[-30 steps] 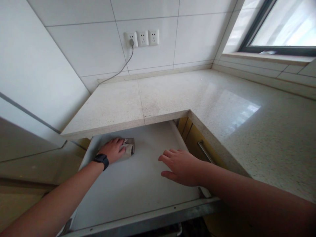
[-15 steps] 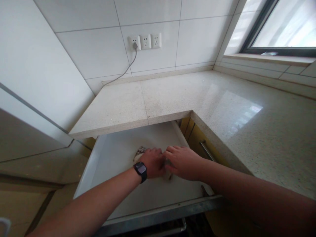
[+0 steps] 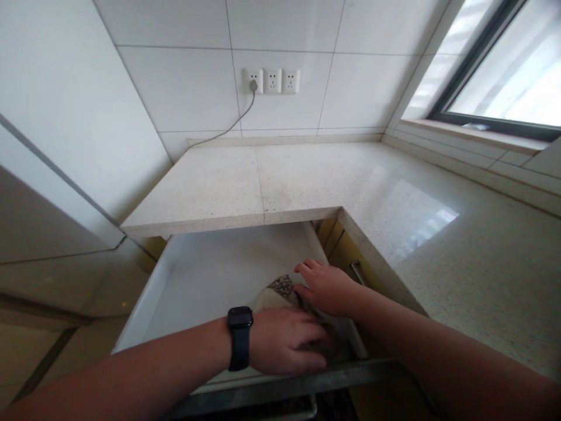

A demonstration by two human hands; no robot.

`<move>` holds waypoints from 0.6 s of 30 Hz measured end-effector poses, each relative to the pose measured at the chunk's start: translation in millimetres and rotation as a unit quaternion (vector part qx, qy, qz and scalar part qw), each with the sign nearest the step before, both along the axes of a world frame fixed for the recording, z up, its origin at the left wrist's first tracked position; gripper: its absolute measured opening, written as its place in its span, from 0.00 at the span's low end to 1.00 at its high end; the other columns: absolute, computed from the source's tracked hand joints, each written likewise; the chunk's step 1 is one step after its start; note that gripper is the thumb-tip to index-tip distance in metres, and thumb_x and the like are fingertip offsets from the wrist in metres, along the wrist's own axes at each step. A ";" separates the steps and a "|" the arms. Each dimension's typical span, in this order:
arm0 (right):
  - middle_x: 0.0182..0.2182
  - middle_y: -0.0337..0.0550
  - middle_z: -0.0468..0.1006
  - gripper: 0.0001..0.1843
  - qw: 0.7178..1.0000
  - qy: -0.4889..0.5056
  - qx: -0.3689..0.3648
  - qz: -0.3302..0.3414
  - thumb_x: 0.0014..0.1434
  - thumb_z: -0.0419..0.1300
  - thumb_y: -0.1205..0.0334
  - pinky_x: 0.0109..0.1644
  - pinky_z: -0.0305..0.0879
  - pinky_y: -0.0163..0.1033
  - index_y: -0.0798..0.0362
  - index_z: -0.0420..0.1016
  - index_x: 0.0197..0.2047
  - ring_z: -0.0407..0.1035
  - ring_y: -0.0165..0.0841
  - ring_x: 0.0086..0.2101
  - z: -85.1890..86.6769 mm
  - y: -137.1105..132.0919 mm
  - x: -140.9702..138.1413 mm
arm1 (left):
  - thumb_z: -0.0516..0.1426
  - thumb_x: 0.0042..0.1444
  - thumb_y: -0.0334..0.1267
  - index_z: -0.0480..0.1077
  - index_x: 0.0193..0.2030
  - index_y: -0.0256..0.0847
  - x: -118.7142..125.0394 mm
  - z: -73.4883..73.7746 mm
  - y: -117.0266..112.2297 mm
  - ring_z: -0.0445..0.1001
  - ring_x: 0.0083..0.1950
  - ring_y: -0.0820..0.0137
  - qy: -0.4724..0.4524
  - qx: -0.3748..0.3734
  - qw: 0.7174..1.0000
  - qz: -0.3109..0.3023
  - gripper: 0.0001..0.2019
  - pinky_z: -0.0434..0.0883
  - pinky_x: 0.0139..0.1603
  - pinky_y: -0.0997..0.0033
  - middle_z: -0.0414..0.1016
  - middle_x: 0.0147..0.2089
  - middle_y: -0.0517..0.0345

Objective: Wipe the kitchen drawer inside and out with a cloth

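Note:
A pale cloth with a dark patterned patch lies bunched in the front right part of a white drawer. My left hand, with a dark watch on its wrist, rests over the near part of the cloth. Its thumb and fingers are apart, their tips blurred. My right hand is at the far right side of the cloth. Thumb and fingers are parted there, the thumb by the patterned patch. Part of the cloth is hidden under my left hand.
A speckled stone countertop borders the drawer behind and to the right. Cabinet handles show under its right edge. A cord runs from a wall socket to the counter. A tall white cabinet stands left.
My hands were together over the cloth; now they are apart. My left hand has come nearer and right, towards the drawer front. The cloth has shifted right, and more of its pattern shows.

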State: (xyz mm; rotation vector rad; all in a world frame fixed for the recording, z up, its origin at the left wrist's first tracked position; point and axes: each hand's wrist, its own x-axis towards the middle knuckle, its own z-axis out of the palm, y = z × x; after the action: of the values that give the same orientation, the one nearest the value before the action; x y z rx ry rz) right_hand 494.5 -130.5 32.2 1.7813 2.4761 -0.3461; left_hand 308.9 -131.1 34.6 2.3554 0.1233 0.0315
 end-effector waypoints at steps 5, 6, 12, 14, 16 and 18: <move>0.55 0.64 0.73 0.37 0.995 0.007 -0.100 -0.008 0.62 0.55 0.41 0.55 0.65 0.57 0.57 0.64 0.65 0.68 0.55 0.54 -20.2 -11.1 -6.0 | 0.54 0.63 0.53 0.63 0.68 0.43 -46.2 23.8 -24.5 0.73 0.58 0.57 0.085 -0.164 0.983 0.024 0.29 0.72 0.55 0.60 0.73 0.60 0.47; 0.58 0.64 0.71 0.40 0.992 0.021 -0.124 0.004 0.61 0.56 0.40 0.56 0.64 0.57 0.57 0.61 0.68 0.67 0.56 0.56 -22.8 -14.5 -9.0 | 0.55 0.63 0.51 0.61 0.69 0.45 -55.1 24.1 -29.1 0.73 0.58 0.57 0.093 -0.168 0.981 0.036 0.29 0.72 0.55 0.60 0.72 0.62 0.48; 0.69 0.61 0.57 0.48 0.977 0.102 -0.185 0.035 0.61 0.53 0.35 0.65 0.55 0.57 0.50 0.43 0.75 0.56 0.54 0.65 -21.3 -31.8 -32.0 | 0.51 0.65 0.35 0.58 0.70 0.45 -105.7 -6.7 -55.0 0.80 0.45 0.54 0.148 0.121 0.975 0.117 0.26 0.77 0.45 0.54 0.79 0.49 0.46; 0.71 0.59 0.53 0.48 0.973 0.123 -0.194 0.026 0.62 0.52 0.34 0.67 0.51 0.56 0.49 0.42 0.76 0.52 0.53 0.67 -18.1 -34.7 -38.8 | 0.52 0.65 0.34 0.58 0.69 0.45 -126.2 -14.4 -60.6 0.79 0.46 0.54 0.158 0.185 0.962 0.123 0.26 0.76 0.48 0.50 0.79 0.48 0.46; 0.72 0.58 0.50 0.48 0.971 0.126 -0.204 0.009 0.61 0.52 0.33 0.68 0.49 0.57 0.47 0.42 0.76 0.49 0.53 0.68 -15.4 -36.3 -44.8 | 0.57 0.61 0.36 0.60 0.67 0.46 -149.5 -12.8 -63.1 0.77 0.47 0.53 0.189 0.175 0.955 0.147 0.27 0.75 0.50 0.48 0.78 0.49 0.48; 0.73 0.56 0.48 0.49 0.971 0.115 -0.211 -0.005 0.59 0.56 0.33 0.68 0.48 0.59 0.42 0.43 0.75 0.48 0.54 0.69 -13.6 -36.8 -50.9 | 0.62 0.57 0.39 0.63 0.66 0.49 -172.6 -4.2 -62.9 0.76 0.50 0.54 0.211 0.141 0.948 0.194 0.29 0.73 0.53 0.49 0.76 0.52 0.49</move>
State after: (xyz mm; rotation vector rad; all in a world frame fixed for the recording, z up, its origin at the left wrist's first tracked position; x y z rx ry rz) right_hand 443.6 -167.4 18.5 1.6511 2.2939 -1.0460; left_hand 136.3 -194.0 30.5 2.5503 0.8407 -0.2819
